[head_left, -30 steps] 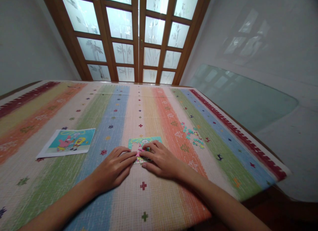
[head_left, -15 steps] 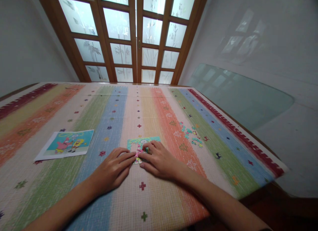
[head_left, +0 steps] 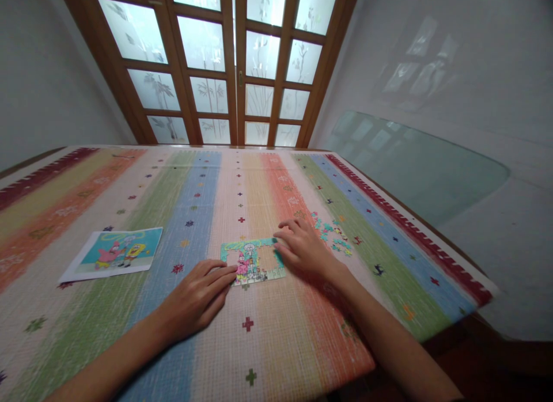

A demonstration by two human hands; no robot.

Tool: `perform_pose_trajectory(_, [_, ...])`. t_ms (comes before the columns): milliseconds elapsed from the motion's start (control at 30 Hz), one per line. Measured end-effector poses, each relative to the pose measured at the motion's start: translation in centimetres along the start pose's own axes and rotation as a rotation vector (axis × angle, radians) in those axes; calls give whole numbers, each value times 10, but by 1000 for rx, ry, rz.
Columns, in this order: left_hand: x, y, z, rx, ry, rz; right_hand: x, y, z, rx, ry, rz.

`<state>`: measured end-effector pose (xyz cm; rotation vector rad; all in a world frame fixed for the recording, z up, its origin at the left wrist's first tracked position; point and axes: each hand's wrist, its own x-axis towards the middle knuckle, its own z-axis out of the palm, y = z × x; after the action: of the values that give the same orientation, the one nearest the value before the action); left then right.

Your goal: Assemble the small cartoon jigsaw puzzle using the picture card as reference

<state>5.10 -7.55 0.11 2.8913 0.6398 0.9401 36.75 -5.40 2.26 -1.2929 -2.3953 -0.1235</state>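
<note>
A partly assembled cartoon jigsaw puzzle [head_left: 253, 261] lies on the striped tablecloth [head_left: 268, 344] near the front middle. My left hand [head_left: 196, 298] rests flat with fingers stretched out, their tips touching the puzzle's lower left edge. My right hand [head_left: 302, 246] sits just right of the puzzle, fingers spread and bent, its fingertips at the puzzle's upper right corner. A scatter of loose puzzle pieces [head_left: 334, 236] lies just beyond the right hand.
A printed reference picture [head_left: 114, 253] of the cartoon lies at the left of the table. Wooden glass-paned doors [head_left: 233, 62] stand behind the table. The table's right edge [head_left: 432, 241] runs near a pale wall.
My right hand has lifted off the middle of the puzzle and moved right and away, uncovering the puzzle. The left hand has stayed in place.
</note>
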Motion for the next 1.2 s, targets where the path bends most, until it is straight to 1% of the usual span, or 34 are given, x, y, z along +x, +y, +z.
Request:
perform_pose_trajectory(67, [-1,-1,1,-1,-12,5,-3,23,-6,-60,-6,76])
perform_pose_trajectory(167, [-3,-3,2,13,-24,28,-12,55,-19,-171,-25,256])
perform_pose_trajectory(233, [-4,-4,3,21,-25,40,-19,73,-31,-204,-101,398])
perform_pose_trajectory(300, [-4,-5,3,26,-24,42,-28,89,-43,-205,-218,542])
perform_pose_trajectory(400, [-4,-5,4,31,-19,46,-40,105,-54,-203,-275,626])
perform_pose_trajectory(533, [-4,-5,4,22,-15,45,-50,116,-56,-175,-318,672])
perform_pose_trajectory(733, [-4,-5,4,-8,-4,30,-51,121,-54,-103,-341,667])
perform_pose_trajectory(1100, [-4,-4,4,-3,-8,35,-50,122,-56,31,-229,676])
perform_pose_trajectory(1167, [-4,-4,4,-1,-7,36,-47,118,-57,106,-197,658])
perform_pose_trajectory(1200, [-3,-4,4,3,-6,39,-44,114,-57,189,-162,636])
